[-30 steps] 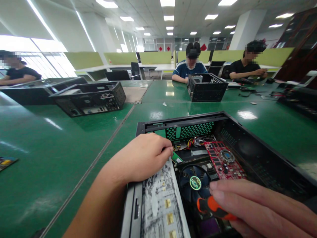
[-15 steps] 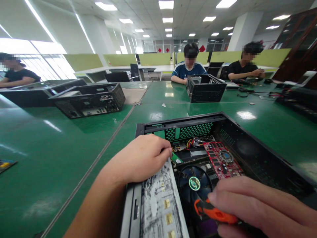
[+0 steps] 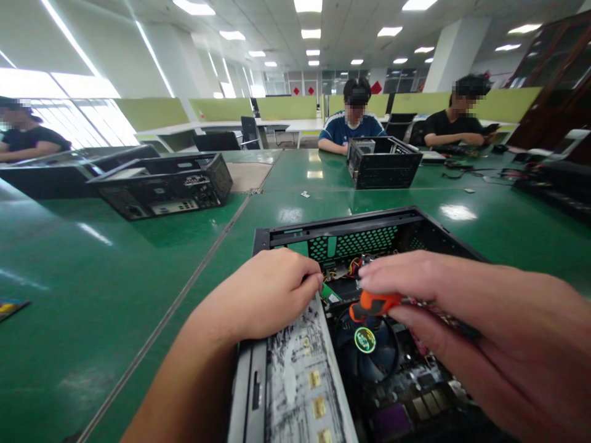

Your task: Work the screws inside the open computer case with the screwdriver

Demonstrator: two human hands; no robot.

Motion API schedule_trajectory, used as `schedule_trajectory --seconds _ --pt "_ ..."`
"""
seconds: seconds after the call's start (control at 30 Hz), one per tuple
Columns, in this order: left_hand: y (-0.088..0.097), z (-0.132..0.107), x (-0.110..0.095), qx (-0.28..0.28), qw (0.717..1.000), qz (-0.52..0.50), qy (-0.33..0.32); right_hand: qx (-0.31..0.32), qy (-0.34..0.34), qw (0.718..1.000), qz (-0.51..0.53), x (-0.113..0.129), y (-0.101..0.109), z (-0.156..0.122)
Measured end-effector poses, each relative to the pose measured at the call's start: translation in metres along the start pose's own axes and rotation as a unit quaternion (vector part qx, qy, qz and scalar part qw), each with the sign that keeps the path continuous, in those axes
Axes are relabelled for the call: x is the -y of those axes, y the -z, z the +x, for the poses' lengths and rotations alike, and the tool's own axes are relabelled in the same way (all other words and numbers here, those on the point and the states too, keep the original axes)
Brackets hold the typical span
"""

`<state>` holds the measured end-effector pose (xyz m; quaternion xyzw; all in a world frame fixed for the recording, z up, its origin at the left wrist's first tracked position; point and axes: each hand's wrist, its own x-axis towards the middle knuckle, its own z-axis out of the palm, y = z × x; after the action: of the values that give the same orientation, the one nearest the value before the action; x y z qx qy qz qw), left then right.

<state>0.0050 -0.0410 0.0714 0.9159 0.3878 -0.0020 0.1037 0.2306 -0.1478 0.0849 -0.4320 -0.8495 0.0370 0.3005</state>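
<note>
My right hand [image 3: 452, 307] is closed around the orange-and-black handle of a screwdriver [image 3: 376, 303], held over the upper part of the black CPU fan [image 3: 364, 351]; its shaft is not visible. This is inside an open computer case [image 3: 341, 224] lying in front of me. My left hand [image 3: 272, 292] is closed and rests on the scuffed silver metal box [image 3: 295, 369] along the case's left side. Beside its fingertips a green circuit board strip [image 3: 330, 293] shows; what the fingers grip is hidden. A red card is mostly covered by my right hand.
On the green table [image 3: 194, 246], another opened case [image 3: 166, 184] lies at the left and a third case [image 3: 385, 163] stands before a person in blue. Two other people sit at the far left and right. Cables [image 3: 480, 175] lie at the right.
My right hand has moved up and away from me with the screwdriver, from below the fan's hub to above it, now covering the red card. My left hand stays in place.
</note>
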Motion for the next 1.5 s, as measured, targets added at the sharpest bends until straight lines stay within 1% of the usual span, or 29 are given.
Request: schedule_trajectory --seconds 0.03,0.1,0.3,0.47,0.63,0.77,1.03,1.33,1.5 --pt "0.000 0.000 0.000 0.000 1.000 0.000 -0.001 -0.002 0.016 1.000 0.016 0.001 -0.001 0.007" --pt "0.000 0.000 0.001 0.001 1.000 0.001 0.000 0.007 0.021 0.999 0.045 0.000 -0.005 0.016" --pt "-0.001 -0.001 0.001 -0.002 1.000 0.002 0.006 0.027 0.029 0.998 0.053 -0.009 -0.017 0.014" --pt "-0.002 -0.002 0.003 -0.006 1.000 0.000 0.001 0.034 -0.001 0.998 0.056 -0.009 -0.017 0.015" --pt "-0.002 0.000 0.001 -0.003 1.000 0.006 0.003 0.070 -0.012 0.996 0.050 -0.010 -0.018 0.014" --pt "-0.001 0.000 0.002 0.000 1.000 0.007 0.005 0.076 -0.018 0.996 0.053 -0.012 -0.020 0.011" --pt "-0.001 0.000 0.001 -0.003 1.000 0.001 0.004 0.073 -0.011 0.995 0.075 -0.012 -0.020 0.013" --pt "0.000 -0.001 0.000 0.000 1.000 0.002 0.008 0.077 -0.010 0.995 0.070 -0.012 -0.019 0.011" --pt "0.000 0.000 0.000 0.002 1.000 0.003 0.009 0.087 -0.006 0.993 0.077 -0.012 -0.020 0.011"
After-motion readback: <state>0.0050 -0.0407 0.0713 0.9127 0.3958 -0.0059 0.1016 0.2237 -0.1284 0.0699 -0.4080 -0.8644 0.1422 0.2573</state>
